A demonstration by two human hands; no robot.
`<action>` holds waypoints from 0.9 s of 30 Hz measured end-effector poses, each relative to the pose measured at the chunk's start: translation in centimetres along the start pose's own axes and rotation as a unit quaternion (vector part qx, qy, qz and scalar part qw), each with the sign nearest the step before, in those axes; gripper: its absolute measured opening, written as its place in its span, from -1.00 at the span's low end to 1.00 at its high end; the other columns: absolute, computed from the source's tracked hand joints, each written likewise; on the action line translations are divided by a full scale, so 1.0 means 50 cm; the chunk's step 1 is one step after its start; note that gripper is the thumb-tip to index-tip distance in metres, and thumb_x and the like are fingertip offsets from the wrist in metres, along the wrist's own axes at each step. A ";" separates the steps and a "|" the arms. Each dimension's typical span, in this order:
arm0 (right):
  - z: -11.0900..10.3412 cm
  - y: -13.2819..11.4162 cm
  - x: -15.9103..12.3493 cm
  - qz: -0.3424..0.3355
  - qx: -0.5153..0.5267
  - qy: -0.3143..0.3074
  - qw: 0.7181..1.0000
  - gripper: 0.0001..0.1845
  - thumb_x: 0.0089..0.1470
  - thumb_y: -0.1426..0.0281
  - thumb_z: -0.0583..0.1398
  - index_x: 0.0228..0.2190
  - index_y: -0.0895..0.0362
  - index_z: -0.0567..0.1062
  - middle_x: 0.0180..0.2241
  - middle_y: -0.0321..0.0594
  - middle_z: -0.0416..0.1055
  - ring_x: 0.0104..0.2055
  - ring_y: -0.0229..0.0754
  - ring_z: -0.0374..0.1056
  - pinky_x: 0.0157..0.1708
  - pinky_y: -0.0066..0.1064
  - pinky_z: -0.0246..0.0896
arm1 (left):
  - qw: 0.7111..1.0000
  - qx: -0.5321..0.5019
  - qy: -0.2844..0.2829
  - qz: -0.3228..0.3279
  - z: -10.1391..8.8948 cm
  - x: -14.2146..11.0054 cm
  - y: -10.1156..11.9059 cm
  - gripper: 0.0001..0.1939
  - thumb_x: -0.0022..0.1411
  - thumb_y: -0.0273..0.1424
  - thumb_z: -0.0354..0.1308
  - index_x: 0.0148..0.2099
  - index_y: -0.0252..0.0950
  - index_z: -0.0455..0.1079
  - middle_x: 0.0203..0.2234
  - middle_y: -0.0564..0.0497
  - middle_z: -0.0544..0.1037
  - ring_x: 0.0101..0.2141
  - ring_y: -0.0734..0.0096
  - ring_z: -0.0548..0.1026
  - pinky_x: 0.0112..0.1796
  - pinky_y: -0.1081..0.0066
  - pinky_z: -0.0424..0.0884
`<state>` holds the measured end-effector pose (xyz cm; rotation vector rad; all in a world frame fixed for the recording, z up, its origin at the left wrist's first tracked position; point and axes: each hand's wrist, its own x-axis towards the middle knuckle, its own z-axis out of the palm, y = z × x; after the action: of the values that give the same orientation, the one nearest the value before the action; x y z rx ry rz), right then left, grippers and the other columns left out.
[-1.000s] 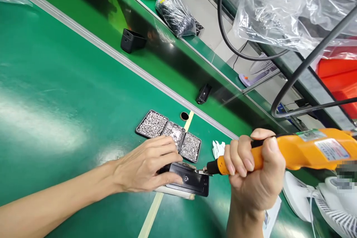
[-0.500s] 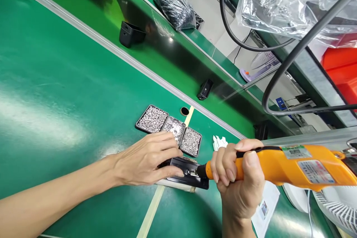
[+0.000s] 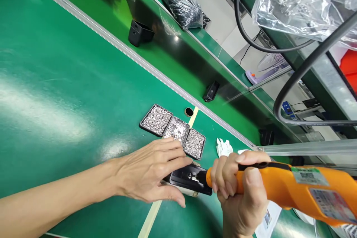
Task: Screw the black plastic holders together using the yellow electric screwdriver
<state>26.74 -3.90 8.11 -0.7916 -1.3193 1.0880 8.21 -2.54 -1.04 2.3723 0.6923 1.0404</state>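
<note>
My right hand (image 3: 240, 193) is wrapped round an orange electric screwdriver (image 3: 287, 184). The bit of the screwdriver meets a screw in a black rectangular part (image 3: 181, 181), which lies on a pale block (image 3: 192, 193). With fingers stretched out and thumb apart, my left hand (image 3: 156, 167) lies over the left end of the black part and hides it. Just beyond its fingers are three small black trays: the left tray (image 3: 156, 119) and right tray (image 3: 194, 144) are full of tiny metal pieces, and the middle tray (image 3: 176, 130) holds washer-like pieces.
A small round black-topped thing (image 3: 189, 112) sits near the metal rail (image 3: 150, 70). Past the rail, black housings (image 3: 141, 33) rest on a green belt. White scraps (image 3: 224, 147) lie right of the trays. A thick grey cable (image 3: 290, 78) loops at upper right.
My left thumb has moved off from beside the screw, away from the fingers. The screwdriver's rear has tipped lower in view, its bit still at the screw. The whole view has shifted slightly.
</note>
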 end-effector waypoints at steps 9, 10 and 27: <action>0.015 0.002 -0.015 -0.001 0.000 -0.041 0.999 -0.74 0.37 0.26 0.12 -0.40 0.02 0.32 -0.69 -0.56 -0.07 -0.75 -0.36 -0.15 -0.72 -0.51 -0.04 | 0.996 -0.024 -0.052 -0.068 0.007 0.006 0.010 -0.49 0.26 -0.22 0.34 0.16 -0.36 0.36 -0.13 -0.09 0.59 -0.17 0.12 0.54 -0.10 0.15 0.43; 0.016 0.002 -0.016 0.005 0.000 -0.041 0.999 -0.73 0.37 0.24 0.12 -0.41 0.02 0.32 -0.69 -0.56 -0.08 -0.75 -0.36 -0.17 -0.73 -0.50 -0.04 | 0.996 -0.027 -0.050 -0.070 0.007 0.007 0.010 -0.50 0.26 -0.23 0.34 0.15 -0.34 0.36 -0.13 -0.08 0.59 -0.17 0.13 0.54 -0.11 0.16 0.43; -0.011 0.007 0.011 0.064 0.003 -0.075 0.995 -0.78 0.27 0.18 0.25 -0.26 0.05 0.38 -0.65 -0.52 0.20 -0.69 -0.34 0.12 -0.69 -0.48 0.18 | 0.987 0.057 -0.121 -0.084 -0.002 0.021 0.033 -0.73 0.28 -0.33 0.27 -0.01 -0.25 0.36 -0.24 -0.03 0.59 -0.25 0.13 0.58 -0.18 0.21 0.41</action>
<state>27.19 -3.23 7.92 -0.8124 -1.4050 1.2729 9.16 -3.14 0.54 2.4325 0.8626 0.6441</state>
